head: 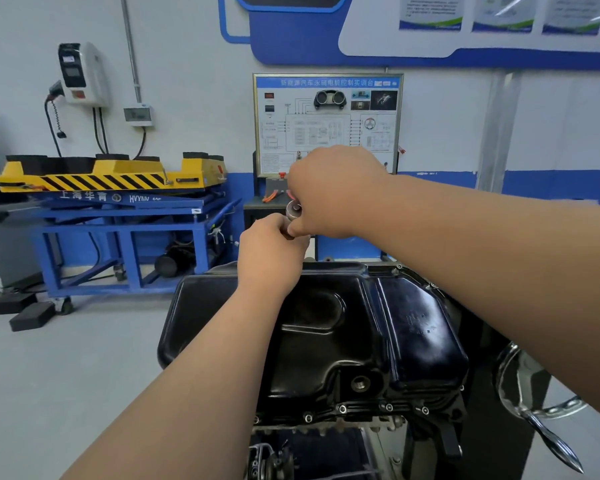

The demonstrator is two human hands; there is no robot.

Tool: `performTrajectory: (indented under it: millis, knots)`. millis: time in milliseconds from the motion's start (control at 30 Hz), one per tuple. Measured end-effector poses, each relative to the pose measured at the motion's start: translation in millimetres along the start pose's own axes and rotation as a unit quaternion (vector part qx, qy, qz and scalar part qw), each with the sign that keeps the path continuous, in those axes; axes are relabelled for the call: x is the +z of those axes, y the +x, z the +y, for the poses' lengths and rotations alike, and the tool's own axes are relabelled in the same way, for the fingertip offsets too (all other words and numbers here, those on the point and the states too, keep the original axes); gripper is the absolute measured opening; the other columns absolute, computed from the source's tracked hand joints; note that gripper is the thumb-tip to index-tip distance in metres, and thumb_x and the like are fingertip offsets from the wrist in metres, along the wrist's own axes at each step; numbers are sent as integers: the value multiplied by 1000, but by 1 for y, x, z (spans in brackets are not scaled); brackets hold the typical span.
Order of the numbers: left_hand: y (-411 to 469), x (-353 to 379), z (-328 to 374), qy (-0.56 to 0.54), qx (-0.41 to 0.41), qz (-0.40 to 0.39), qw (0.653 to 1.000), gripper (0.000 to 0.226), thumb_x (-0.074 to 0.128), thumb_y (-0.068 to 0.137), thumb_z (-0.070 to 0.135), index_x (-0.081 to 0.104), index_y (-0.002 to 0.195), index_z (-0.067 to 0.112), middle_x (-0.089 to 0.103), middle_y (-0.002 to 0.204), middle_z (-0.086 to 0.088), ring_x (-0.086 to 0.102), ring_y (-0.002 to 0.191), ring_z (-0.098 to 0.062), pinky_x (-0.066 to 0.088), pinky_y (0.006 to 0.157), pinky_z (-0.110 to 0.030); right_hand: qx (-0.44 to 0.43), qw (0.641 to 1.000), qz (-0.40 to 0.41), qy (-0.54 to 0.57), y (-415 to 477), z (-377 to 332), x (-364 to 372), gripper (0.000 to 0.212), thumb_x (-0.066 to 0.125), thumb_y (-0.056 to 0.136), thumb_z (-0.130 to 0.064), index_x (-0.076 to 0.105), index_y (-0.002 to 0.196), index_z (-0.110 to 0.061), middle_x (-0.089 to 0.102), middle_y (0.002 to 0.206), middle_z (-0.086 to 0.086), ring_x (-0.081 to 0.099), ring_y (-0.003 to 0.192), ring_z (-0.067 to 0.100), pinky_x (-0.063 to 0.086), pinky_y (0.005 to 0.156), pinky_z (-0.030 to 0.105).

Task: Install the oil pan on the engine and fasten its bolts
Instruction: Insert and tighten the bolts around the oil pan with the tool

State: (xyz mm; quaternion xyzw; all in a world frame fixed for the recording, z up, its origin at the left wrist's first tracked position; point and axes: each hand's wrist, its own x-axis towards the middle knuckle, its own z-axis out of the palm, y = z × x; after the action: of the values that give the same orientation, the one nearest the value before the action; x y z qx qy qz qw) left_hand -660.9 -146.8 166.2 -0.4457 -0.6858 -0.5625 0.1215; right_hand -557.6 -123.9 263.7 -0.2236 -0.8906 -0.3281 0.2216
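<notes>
— two hands on one tool, is that how we have it?

— yes. our right hand (333,192) curls over the top of the tool (294,208), fingers closed round its silver head. our left hand (274,251) grips the shaft just under it, fingers wrapped tight.

— why both, up over the far edge?

— we judge the top hand steadies and presses while the lower one turns, so the tool sits square on a bolt at the back flange. that bolt is hidden behind our hands, so we cannot tell whether the tool is seated on it.

— and the pan?

— the pan (326,323) lies on the engine (329,427), sump bulge facing up at us, flange down on the block. that way every bolt is reached from above.

— how far along are we?

— a row of bolts (342,408) shows in the near flange, heads out. whether they are tight we cannot tell. we take it the near side is started and the far side is in hand.

— risk?

— a tilted tool could slip off the head, hence the second hand.
</notes>
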Motion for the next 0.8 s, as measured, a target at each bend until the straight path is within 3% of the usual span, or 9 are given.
performTrajectory:
  millis: [100,200,267,333,433,533,600,700,800]
  knots:
    - [1,1,-1,-4,5,2,1000,38,62,82,19,38,52,22,41,49,8,34,47,-8,23,46,-22,4,1000,-19,-17,1,-2,0,36,56,86,-40,38,64,-18,39,64,-1,37,52,17,23,46,25]
    - [3,4,-3,24,31,-23,999,40,55,88,20,35,53,23,36,48,8,34,42,-9,18,43,-19,-56,997,-36,-48,2,-2,3,12,50,93,-29,53,90,-18,39,71,-1,49,67,22,25,46,26]
    - [7,6,-5,71,43,-74,994,41,50,91,21,31,55,23,34,50,7,32,46,-10,18,41,-19,-97,994,-24,-38,-1,5,3,7,46,95,-26,50,97,-21,46,79,-1,53,74,23,30,49,28]
    - [15,7,-6,123,19,-151,981,33,51,89,19,38,59,24,43,59,6,42,59,-16,27,47,-24,-124,992,-2,-8,-4,16,-2,8,44,93,-30,41,88,-24,48,83,-3,53,74,21,32,50,28]
    - [33,14,0,237,-10,-292,927,20,48,92,24,65,87,13,64,95,-6,57,92,-28,43,70,-28,-117,993,13,24,-11,31,-10,17,44,88,-36,30,80,-29,37,73,-9,44,67,18,25,47,26]
    - [44,31,3,314,-42,-374,872,38,36,99,27,60,117,4,55,128,-16,51,116,-33,41,95,-35,-82,995,12,47,-16,42,-2,13,42,88,-36,33,85,-27,44,80,-5,46,72,21,31,52,29]
    - [50,41,3,352,-42,-398,846,39,31,99,23,57,123,5,51,133,-16,49,120,-33,38,98,-37,-67,996,6,62,-19,47,7,13,41,89,-36,34,86,-25,47,82,-4,48,74,21,32,53,30]
    - [57,49,1,373,-54,-410,831,38,34,97,23,57,123,8,52,133,-15,50,118,-32,38,92,-35,-55,996,9,75,-21,52,14,15,41,90,-37,33,85,-25,37,71,-9,42,67,18,28,51,30]
    - [65,55,2,381,-75,-438,811,40,35,97,23,54,128,7,48,138,-14,47,122,-32,38,97,-37,-37,996,14,77,-20,57,15,14,42,89,-35,35,84,-24,37,70,-10,41,62,15,27,50,29]
